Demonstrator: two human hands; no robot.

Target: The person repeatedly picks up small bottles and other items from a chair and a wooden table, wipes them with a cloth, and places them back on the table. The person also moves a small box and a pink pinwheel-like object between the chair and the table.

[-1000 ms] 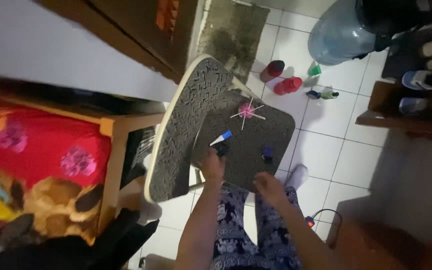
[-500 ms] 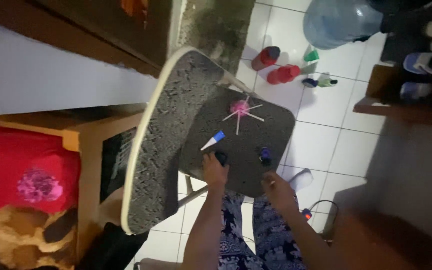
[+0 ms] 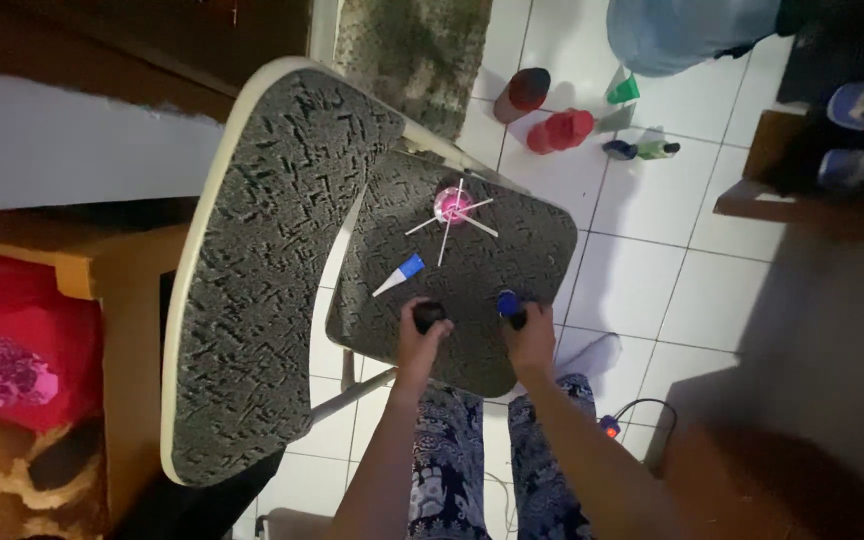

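**Two small items held on a chair seat**

The left hand (image 3: 420,335) clasps a black object (image 3: 430,316); the right hand (image 3: 530,340) grips a blue-capped bottle (image 3: 508,304). Both rest on the chair seat (image 3: 512,250), near a blue-white cone (image 3: 399,275) and pink cup (image 3: 451,207).

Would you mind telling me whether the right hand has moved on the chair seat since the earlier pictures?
Yes. The right hand has moved forward onto the chair seat, toward the pink cup, and now closes around a small blue-capped object.
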